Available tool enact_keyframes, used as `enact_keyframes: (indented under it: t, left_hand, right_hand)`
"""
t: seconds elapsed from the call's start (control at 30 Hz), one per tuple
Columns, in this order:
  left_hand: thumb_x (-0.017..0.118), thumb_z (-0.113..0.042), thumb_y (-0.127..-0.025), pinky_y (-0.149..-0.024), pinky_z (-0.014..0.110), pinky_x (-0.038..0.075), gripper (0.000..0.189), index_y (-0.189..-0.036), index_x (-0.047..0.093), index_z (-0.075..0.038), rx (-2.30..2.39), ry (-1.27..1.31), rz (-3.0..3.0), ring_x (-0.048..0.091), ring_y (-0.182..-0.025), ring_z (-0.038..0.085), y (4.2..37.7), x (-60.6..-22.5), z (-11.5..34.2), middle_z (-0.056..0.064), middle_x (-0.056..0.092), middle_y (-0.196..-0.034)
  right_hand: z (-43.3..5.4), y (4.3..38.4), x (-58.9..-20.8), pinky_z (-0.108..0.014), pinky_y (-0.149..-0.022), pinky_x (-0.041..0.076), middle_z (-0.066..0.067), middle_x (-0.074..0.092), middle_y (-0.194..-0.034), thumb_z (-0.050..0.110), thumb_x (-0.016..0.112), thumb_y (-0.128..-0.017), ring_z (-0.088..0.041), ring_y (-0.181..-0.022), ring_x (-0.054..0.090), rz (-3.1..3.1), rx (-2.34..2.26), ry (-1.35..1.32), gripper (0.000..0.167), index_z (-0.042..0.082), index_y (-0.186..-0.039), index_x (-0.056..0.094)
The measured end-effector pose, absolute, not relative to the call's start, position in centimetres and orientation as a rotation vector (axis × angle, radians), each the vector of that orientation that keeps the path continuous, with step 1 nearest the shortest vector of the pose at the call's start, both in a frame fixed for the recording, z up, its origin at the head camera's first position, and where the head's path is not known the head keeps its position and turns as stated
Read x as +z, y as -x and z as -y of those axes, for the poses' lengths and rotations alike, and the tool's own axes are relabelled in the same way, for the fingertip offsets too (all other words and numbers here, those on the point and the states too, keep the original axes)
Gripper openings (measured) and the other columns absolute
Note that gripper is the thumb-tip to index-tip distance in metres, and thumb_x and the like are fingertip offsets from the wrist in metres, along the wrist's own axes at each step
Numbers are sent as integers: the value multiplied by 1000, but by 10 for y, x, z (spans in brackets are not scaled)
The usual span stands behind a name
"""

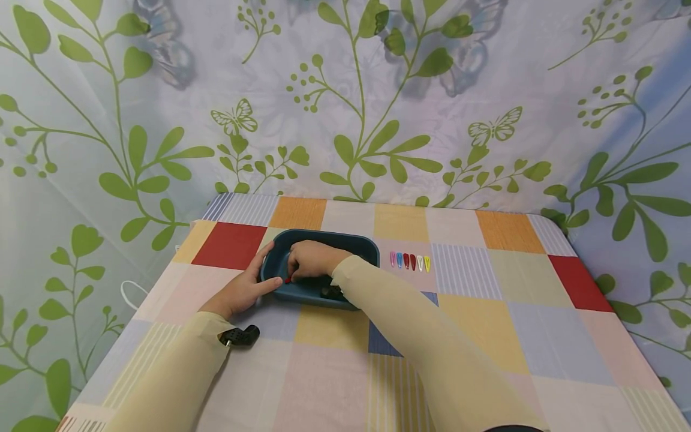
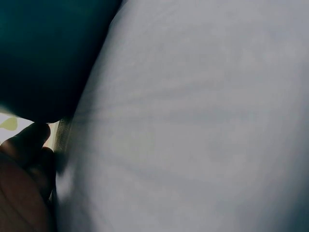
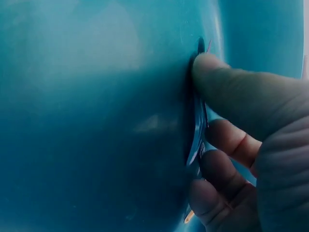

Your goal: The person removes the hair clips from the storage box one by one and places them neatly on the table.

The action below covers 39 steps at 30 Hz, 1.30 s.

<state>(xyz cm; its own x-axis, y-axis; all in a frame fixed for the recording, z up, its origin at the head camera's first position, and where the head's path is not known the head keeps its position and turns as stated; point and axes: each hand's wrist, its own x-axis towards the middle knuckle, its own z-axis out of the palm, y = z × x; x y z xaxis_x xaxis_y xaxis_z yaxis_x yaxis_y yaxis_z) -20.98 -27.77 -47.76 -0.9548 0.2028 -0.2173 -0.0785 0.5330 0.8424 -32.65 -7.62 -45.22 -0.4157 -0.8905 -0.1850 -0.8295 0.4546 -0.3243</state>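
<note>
A teal plastic basin (image 1: 324, 298) stands on the table. My left hand (image 1: 241, 291) holds its left end, thumb over the near rim and fingers along the outer wall. In the left wrist view, fingertips (image 2: 36, 137) show under the basin's corner. My right hand (image 1: 315, 259) reaches inside the basin. Its thumb and fingers pinch a slim snap hair clip (image 3: 197, 128), dark in the right wrist view, by the basin wall. Part of an orange clip (image 3: 189, 216) shows beneath the fingers. A small red piece (image 1: 288, 280) lies near the right fingertips.
Right of the basin, several snap hair clips (image 1: 412, 262) lie in a row: pink, blue, red, white and yellow. A patchwork cloth (image 1: 335, 384) covers the table. Behind it hangs a leaf-patterned curtain (image 1: 345, 120). A white cable (image 1: 129, 294) loops at the left edge.
</note>
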Motion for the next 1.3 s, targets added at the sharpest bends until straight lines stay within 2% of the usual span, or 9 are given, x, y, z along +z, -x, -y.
enact_keyframes:
  t: [0.13,0.4,0.7,1.07,1.3]
  left_hand:
    - [64,-41,-102,-122,77,22,95,-169,-2,-39,1399,-111,-2481,17,-158,48,210,-479,278,21,7,-176]
    - [65,-43,-101,-123,75,22,95,-168,-2,-42,1412,-104,-2477,17,-159,47,212,-482,278,18,6,-177]
    - [64,-42,-102,-121,79,19,94,-168,-3,-42,1417,-113,-2480,20,-159,48,212,-484,279,18,9,-177]
    - [65,-43,-101,-122,78,19,94,-168,-2,-43,1417,-107,-2481,16,-159,48,213,-485,281,18,5,-177]
    - [65,-44,-101,-122,78,19,95,-168,-2,-42,1403,-108,-2490,17,-159,48,214,-485,280,19,6,-177]
  right_hand:
    - [77,327,-452,-18,-83,54,10,74,-101,25,79,-96,-4,-92,63,-2360,-294,1434,10,21,-103,85]
    - [77,328,-453,-22,-97,57,7,79,-114,18,79,-96,-4,-102,69,-2291,-355,1405,26,17,-122,81]
    - [77,327,-453,-25,-100,56,2,77,-122,20,77,-97,-7,-106,69,-2318,-363,1373,37,15,-134,74]
    - [79,325,-449,-24,-99,57,6,79,-119,19,76,-98,-4,-104,70,-2300,-295,1370,29,17,-128,78]
    - [78,327,-452,-25,-105,55,8,78,-122,15,70,-102,-5,-113,70,-2321,-296,1375,28,20,-128,78]
